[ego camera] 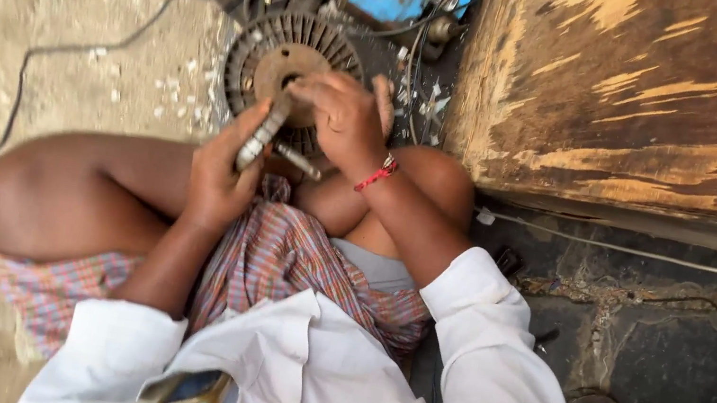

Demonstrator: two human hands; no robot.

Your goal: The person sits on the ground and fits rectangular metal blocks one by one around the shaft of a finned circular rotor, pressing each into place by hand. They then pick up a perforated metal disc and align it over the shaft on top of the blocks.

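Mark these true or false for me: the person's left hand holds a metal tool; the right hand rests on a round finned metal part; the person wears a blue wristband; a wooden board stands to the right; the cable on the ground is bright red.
1. The left hand holds a metal tool. True.
2. The right hand rests on the round finned part. True.
3. The wristband is blue. False: it is red, on the right wrist.
4. A wooden board stands to the right. True.
5. The cable on the ground is bright red. False: it is dark grey.
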